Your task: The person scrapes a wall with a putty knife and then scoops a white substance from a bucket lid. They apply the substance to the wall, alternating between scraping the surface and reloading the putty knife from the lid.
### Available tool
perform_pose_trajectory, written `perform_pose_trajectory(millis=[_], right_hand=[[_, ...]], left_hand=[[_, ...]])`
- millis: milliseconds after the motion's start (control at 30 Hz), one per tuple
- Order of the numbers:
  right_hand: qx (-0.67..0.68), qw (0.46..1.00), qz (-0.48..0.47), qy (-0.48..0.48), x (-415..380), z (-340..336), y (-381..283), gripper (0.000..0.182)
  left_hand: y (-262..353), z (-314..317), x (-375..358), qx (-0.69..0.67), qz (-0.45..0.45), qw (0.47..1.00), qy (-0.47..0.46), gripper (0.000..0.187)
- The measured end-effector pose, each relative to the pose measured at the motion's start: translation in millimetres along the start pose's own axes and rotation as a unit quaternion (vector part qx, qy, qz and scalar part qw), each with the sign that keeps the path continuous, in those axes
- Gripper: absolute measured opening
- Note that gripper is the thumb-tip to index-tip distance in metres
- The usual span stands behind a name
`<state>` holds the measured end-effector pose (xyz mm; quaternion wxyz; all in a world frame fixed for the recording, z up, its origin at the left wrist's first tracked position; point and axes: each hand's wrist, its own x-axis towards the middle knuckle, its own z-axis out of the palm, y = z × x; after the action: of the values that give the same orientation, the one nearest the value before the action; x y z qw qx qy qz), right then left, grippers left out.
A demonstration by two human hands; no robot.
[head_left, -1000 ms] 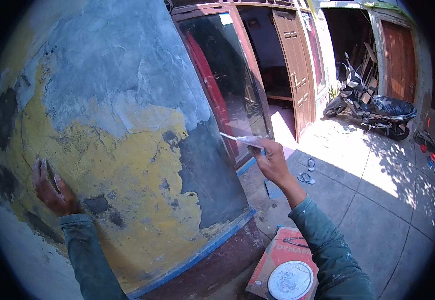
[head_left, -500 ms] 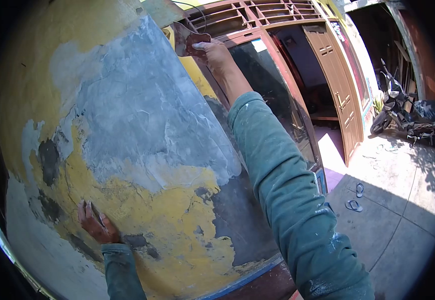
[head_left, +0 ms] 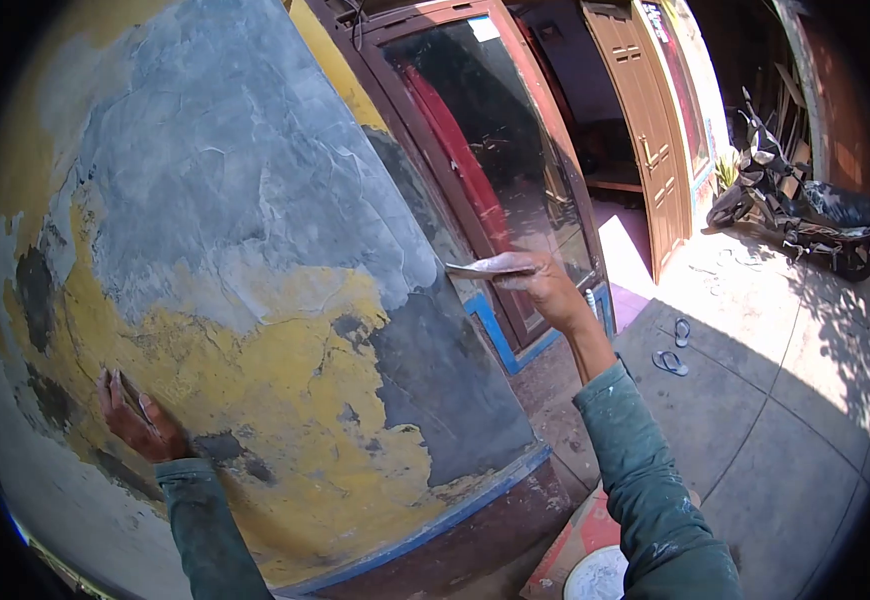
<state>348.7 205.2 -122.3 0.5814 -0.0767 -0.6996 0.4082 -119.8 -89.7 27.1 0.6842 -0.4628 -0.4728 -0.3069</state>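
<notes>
My right hand (head_left: pixel 547 290) grips a flat putty spreader (head_left: pixel 490 266), seen nearly edge-on, its tip close to the corner edge of the wall. Grey-white putty (head_left: pixel 225 150) covers the upper part of that wall, with ridges and streaks in it. Lower down, old yellow paint (head_left: pixel 275 380) is peeling beside a patch of dark bare cement (head_left: pixel 445 390). Against the yellow area, my left hand (head_left: pixel 141 418) lies with its fingers stretched upward, holding nothing. Both sleeves are green, and the right one has white smears.
At the bottom, a white round tub (head_left: pixel 598 576) stands by a red cardboard piece (head_left: pixel 567 540). Beyond the wall corner are a framed window (head_left: pixel 495 130) and an open brown door (head_left: pixel 635 130). Sandals (head_left: pixel 670 362) lie on the paving; a motorcycle (head_left: pixel 805 205) stands farther back.
My right hand has come down from the top of the wall edge to its middle with the spreader, which has turned edge-on. The view has shifted; my left hand stays on the wall.
</notes>
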Motion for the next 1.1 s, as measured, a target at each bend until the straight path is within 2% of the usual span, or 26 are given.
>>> perform_pose_trajectory(millis=[67, 100, 167, 200, 233, 267, 300, 367, 400, 433, 467, 500, 533, 567, 600, 633, 700, 733, 800, 833, 867, 900, 967, 1000, 1033, 1100], right_hand=[[-0.020, 0.992, 0.127, 0.006, -89, -11, 35, 0.034], [-0.010, 0.979, 0.202, 0.021, -137, -18, 63, 0.033], [0.128, 0.937, 0.281, 0.164, -246, -24, 111, 0.030], [0.146, 0.911, 0.315, 0.223, -302, -27, 123, 0.029], [0.162, 0.879, 0.346, 0.285, -358, -27, 128, 0.029], [0.161, 0.866, 0.369, 0.296, -414, -24, 128, 0.029], [0.146, 0.825, 0.399, 0.372, -467, -21, 124, 0.028], [0.129, 0.752, 0.433, 0.479, -547, -14, 104, 0.027], [0.129, 0.723, 0.440, 0.517, -585, -7, 88, 0.027], [0.107, 0.699, 0.481, 0.518, -628, -4, 76, 0.028], [0.075, 0.678, 0.505, 0.528, -653, 4, 56, 0.025], [0.040, 0.648, 0.539, 0.537, -687, 8, 46, 0.021], [0.025, 0.617, 0.559, 0.554, -695, 19, 25, 0.015], [-0.003, 0.602, 0.572, 0.557, -703, 28, 10, 0.013], [-0.028, 0.592, 0.582, 0.556, -713, 38, -2, 0.011], [-0.041, 0.575, 0.591, 0.564, -726, 48, -12, 0.011], [-0.092, 0.582, 0.627, 0.509, -754, 64, -19, 0.016], [-0.100, 0.570, 0.640, 0.506, -772, 75, -15, 0.016], [-0.301, 0.651, 0.574, 0.395, -808, 99, 3, 0.020], [-0.386, 0.651, 0.587, 0.288, -800, 108, 7, 0.034], [-0.428, 0.629, 0.610, 0.223, -790, 117, 17, 0.036], [-0.466, 0.604, 0.627, 0.159, -782, 125, 30, 0.038], [-0.530, 0.626, 0.571, 0.043, -774, 134, 59, 0.044], [-0.558, 0.621, 0.550, 0.004, -776, 135, 77, 0.048], [-0.569, 0.628, 0.531, 0.002, -778, 134, 94, 0.047], [-0.588, 0.615, 0.525, -0.003, -778, 131, 123, 0.042]], left_hand=[[-2, 1, -2, -0.001, 0.007, 1.000, 0.022, 0.052], [-6, 2, -1, -0.007, 0.007, 1.000, 0.003, 0.052], [-8, 4, -3, -0.053, 0.026, 0.998, 0.032, 0.050], [-2, -1, -6, -0.064, 0.025, 0.998, 0.004, 0.050], [4, -5, -6, -0.081, -0.011, 0.997, 0.011, 0.048], [12, -2, -12, -0.098, -0.045, 0.994, 0.021, 0.047], [31, -2, -27, -0.112, -0.041, 0.993, -0.002, 0.047], [90, -17, -64, -0.252, -0.159, 0.952, 0.069, 0.044], [118, -27, -98, -0.334, -0.174, 0.926, 0.032, 0.044], [148, -43, -144, -0.416, -0.192, 0.889, -0.009, 0.044], [182, -65, -190, -0.464, -0.197, 0.854, -0.126, 0.045], [228, -84, -247, -0.491, -0.218, 0.821, -0.195, 0.044], [273, -110, -295, -0.509, -0.273, 0.752, -0.316, 0.041], [314, -130, -343, -0.537, -0.324, 0.655, -0.422, 0.037], [353, -147, -391, -0.569, -0.374, 0.542, -0.493, 0.034], [381, -168, -445, -0.552, -0.390, 0.466, -0.572, 0.030], [425, -221, -557, -0.503, -0.481, 0.320, -0.643, 0.029], [436, -248, -613, -0.499, -0.447, 0.301, -0.679, 0.029], [450, -293, -670, -0.455, -0.430, 0.276, -0.729, 0.032], [455, -313, -692, -0.430, -0.385, 0.285, -0.765, 0.035], [459, -333, -718, -0.406, -0.335, 0.292, -0.799, 0.039], [466, -357, -755, -0.399, -0.401, 0.261, -0.782, 0.043], [478, -369, -759, -0.366, -0.388, 0.248, -0.808, 0.043], [486, -373, -761, -0.339, -0.374, 0.244, -0.828, 0.043], [492, -386, -791, -0.359, -0.395, 0.241, -0.810, 0.042], [501, -382, -788, -0.334, -0.396, 0.226, -0.825, 0.045]])
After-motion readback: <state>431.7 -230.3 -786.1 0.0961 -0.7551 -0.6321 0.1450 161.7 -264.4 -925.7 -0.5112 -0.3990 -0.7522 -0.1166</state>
